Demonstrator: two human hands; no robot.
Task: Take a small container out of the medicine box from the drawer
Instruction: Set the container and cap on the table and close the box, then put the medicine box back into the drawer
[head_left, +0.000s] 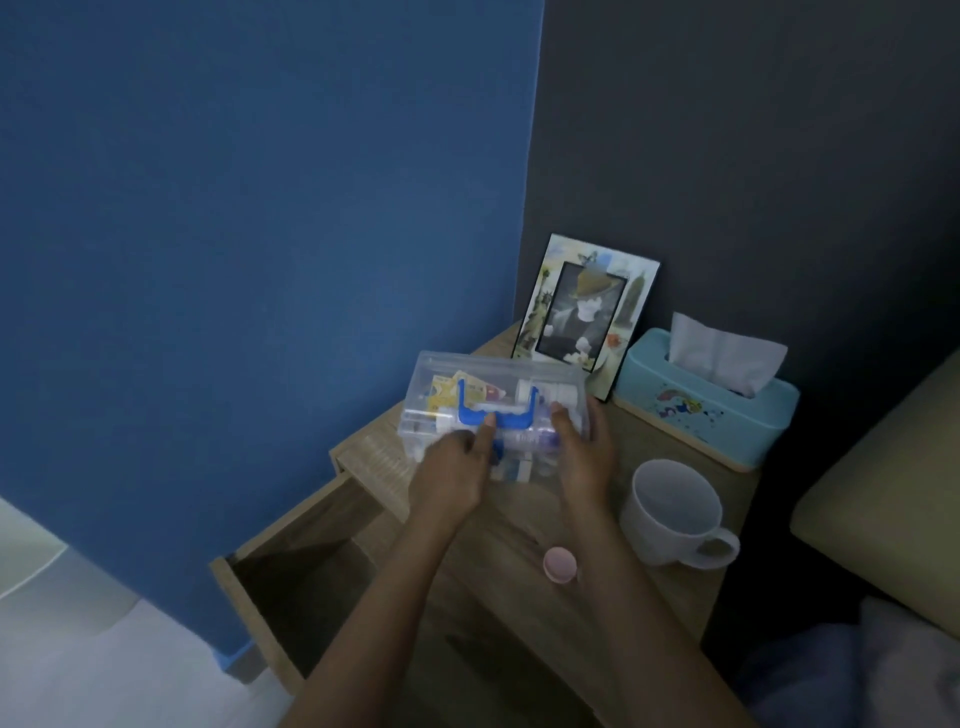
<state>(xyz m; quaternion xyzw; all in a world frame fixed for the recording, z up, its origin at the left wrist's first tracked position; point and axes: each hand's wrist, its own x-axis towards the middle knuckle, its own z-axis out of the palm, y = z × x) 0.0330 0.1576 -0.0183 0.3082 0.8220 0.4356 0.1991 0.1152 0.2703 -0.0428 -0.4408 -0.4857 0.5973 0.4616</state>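
Here the clear medicine box (493, 410) sits on the wooden bedside table (524, 525), its blue handle (493, 413) on top; the left hand (452, 475) rests at its near side with the thumb against that handle, while the right hand (584, 452) clasps the box's right end; a small pink-lidded container (559, 565) stands on the table near the white mug (675, 514), possibly a pill pot; the drawer (301, 561) hangs open at left.
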